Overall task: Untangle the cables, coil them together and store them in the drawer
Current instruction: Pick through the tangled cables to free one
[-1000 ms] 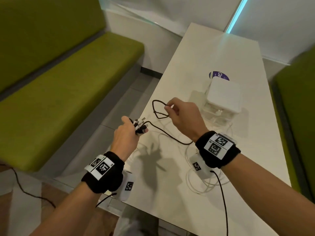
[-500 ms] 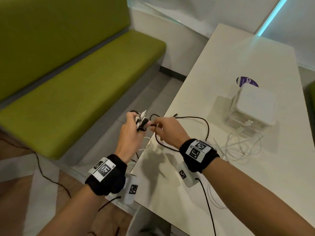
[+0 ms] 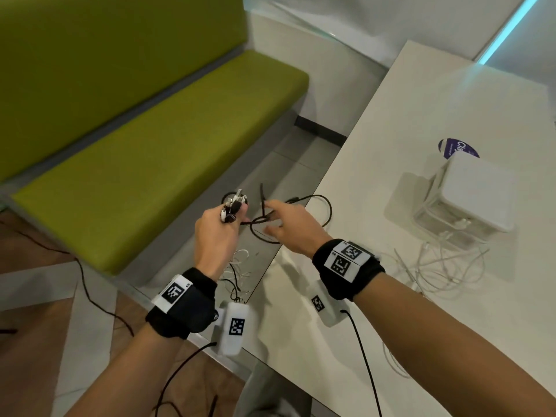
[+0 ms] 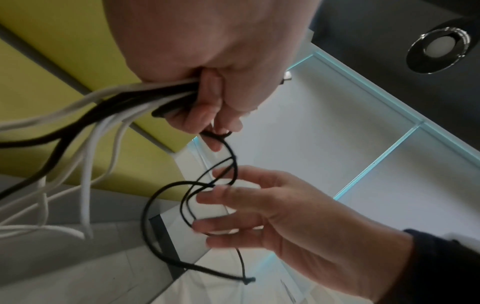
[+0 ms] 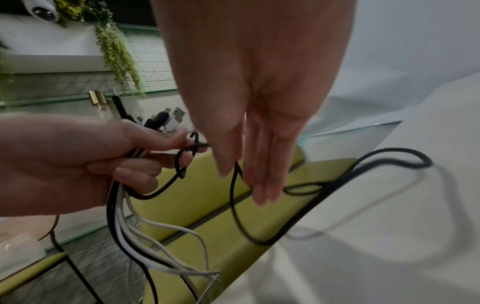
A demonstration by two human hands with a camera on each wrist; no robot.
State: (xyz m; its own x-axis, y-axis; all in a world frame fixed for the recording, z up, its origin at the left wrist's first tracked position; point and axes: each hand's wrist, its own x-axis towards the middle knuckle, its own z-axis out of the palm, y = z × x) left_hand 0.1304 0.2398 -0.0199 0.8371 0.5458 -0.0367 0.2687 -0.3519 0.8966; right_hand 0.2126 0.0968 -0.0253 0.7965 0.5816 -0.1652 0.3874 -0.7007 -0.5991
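My left hand (image 3: 216,233) is held over the floor just off the table's left edge. It grips a bundle of black and white cable plugs (image 3: 234,206) that stick up from the fist; the cords (image 4: 85,185) hang down below it. My right hand (image 3: 288,221) is beside it, fingers straight and spread. A black cable (image 3: 328,212) loops loosely across those fingers (image 4: 223,222) and trails back onto the table edge (image 5: 389,152). A small white drawer box (image 3: 469,194) stands on the table at the right.
Loose white cables (image 3: 445,266) lie tangled on the white table (image 3: 391,130) in front of the drawer box. A purple sticker (image 3: 454,147) shows behind the box. A green bench (image 3: 150,145) runs along the left, with grey floor between it and the table.
My right hand carried the black cable's loop over to the left hand, then straightened its fingers and drew slightly right. The left hand kept its grip on the plugs.
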